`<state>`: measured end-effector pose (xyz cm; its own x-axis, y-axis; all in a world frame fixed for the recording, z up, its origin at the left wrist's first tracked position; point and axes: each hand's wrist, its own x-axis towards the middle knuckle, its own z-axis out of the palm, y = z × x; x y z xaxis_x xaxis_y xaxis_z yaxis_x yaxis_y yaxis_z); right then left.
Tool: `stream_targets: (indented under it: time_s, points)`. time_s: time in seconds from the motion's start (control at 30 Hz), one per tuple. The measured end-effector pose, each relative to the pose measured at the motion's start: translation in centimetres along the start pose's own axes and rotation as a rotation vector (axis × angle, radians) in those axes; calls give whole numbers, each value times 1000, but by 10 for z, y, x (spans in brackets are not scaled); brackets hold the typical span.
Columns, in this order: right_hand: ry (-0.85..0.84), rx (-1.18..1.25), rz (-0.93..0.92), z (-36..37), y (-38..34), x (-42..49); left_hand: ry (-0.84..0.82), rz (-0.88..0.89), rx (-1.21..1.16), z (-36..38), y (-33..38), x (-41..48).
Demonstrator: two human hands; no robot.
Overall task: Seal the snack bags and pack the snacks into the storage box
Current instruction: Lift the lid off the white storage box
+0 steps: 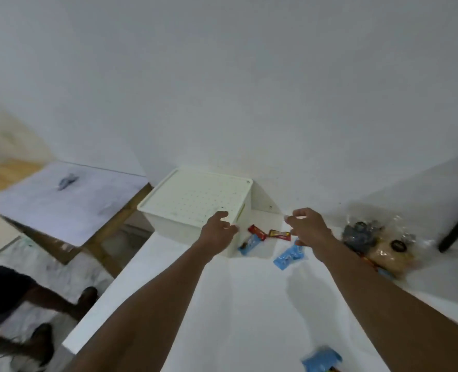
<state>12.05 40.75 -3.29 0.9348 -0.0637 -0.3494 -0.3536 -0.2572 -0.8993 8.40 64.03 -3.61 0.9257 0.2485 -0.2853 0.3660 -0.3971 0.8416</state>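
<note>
Although several wrappers carry printing, the picture is too blurred for any brand or wording to be read. The storage box (195, 208), cream-white with a dotted lid in place, stands at the far left corner of the white surface (249, 304), close against the wall. The left hand (218, 229) is at the box's near right corner, fingers loosely spread and touching or just short of the lid edge; it grips nothing. The right hand (307, 228) hovers over the surface to the right of the box, fingers partly curled and apart, holding nothing visible.

Between the hands lie two red snack bars (257, 232) (279, 234) and a blue packet (249, 244) against the box wall. A second blue packet (289, 256) lies below the right wrist. A third blue packet (322, 361) sits at the near edge. Clear snack bags (378, 242) with dark and tan contents lie at the right, near the surface's right edge.

The middle of the surface is bare. The left edge drops to the floor, where a person's feet (87, 295) stand.
</note>
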Motion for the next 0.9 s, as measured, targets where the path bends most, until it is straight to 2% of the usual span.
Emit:
stream_targets:
  time_s: [0.13, 0.3, 0.47, 0.63, 0.77, 0.9]
  points:
    - [-60, -40, -10, 56, -11, -22, 141, -58, 6, -80, -32, -16]
    - [-31, -92, -22, 110, -24, -15, 243, -88, 34, -144, -67, 1]
    - [82, -75, 27, 170, -23, 24, 252, -58, 198, -187, -97, 69]
    - [273, -110, 89, 233, -13, 74, 221, -33, 400, -220, -123, 167]
    - [359, -165, 127, 260, -5, 98, 179, -68, 414, -229, -138, 221]
    - [502, -301, 87, 270, -10, 111, 173, -114, 376, -235, -148, 258]
